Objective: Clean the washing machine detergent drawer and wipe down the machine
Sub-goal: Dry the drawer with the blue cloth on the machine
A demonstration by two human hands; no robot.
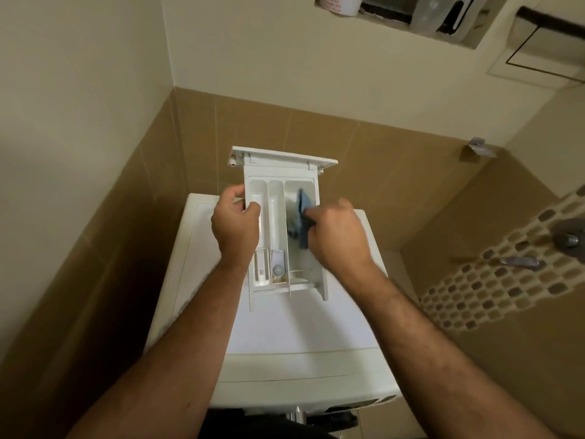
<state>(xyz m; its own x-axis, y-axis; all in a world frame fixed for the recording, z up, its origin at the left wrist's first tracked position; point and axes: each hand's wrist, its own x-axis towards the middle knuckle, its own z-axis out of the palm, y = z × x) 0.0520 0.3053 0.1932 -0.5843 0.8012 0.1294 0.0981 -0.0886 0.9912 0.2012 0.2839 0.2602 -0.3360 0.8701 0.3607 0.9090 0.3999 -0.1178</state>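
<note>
The white detergent drawer (278, 198) is out of the machine and held up over the white washing machine (294, 327), its front panel pointing away from me. My left hand (235, 228) grips the drawer's left wall, thumb inside the left compartment. My right hand (337, 234) pinches a blue cloth (300, 217) and has it inside the drawer's right compartment. The cloth is partly hidden by my fingers.
Brown tiled walls close in on the machine from the left and behind. A mosaic tile band with a shower tap (566, 237) runs on the right wall. A wall niche (411, 17) with containers sits high above.
</note>
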